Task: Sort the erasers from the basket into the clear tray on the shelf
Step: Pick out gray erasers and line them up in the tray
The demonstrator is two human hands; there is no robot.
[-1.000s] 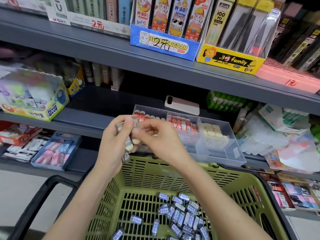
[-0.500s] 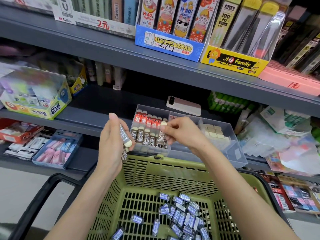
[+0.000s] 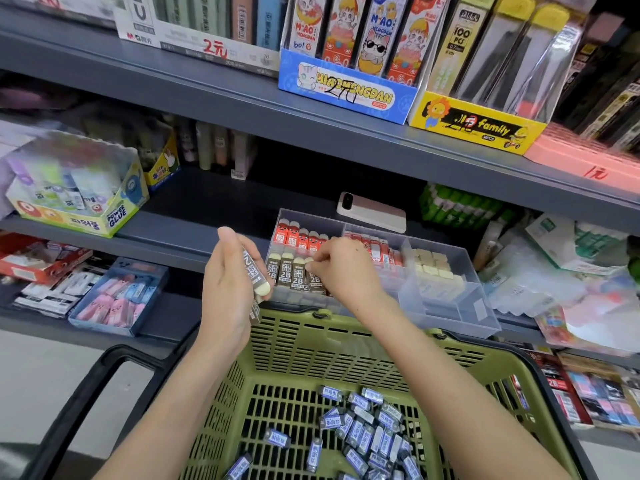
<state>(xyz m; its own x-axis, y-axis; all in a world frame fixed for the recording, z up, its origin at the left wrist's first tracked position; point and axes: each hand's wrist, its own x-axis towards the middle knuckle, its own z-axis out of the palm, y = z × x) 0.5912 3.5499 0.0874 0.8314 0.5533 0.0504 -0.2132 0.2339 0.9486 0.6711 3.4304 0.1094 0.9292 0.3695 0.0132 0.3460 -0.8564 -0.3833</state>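
Observation:
A clear divided tray [image 3: 450, 317] sits on the middle shelf. Its left compartment holds a back row of red-sleeved erasers [image 3: 298, 237] and a front row of brown 2B erasers [image 3: 287, 275]. My right hand [image 3: 346, 268] reaches into that compartment and pinches a brown 2B eraser [image 3: 313, 275] at the right end of the front row. My left hand [image 3: 228, 289] hovers just left of the tray and grips a couple of brown 2B erasers [image 3: 256, 275]. Below, the green basket [image 3: 311, 355] holds several blue-sleeved erasers [image 3: 360, 431].
A phone [image 3: 372, 211] lies on the shelf behind the tray. A glue box [image 3: 79, 188] stands at the left, green glue sticks [image 3: 460, 206] and plastic packets at the right. The upper shelf edge overhangs the tray. A blue eraser tray [image 3: 117, 299] sits lower left.
My hands were together above the basket rim. The right hand took an eraser from the left hand and moved it forward down into the tray's front row; the left hand stayed.

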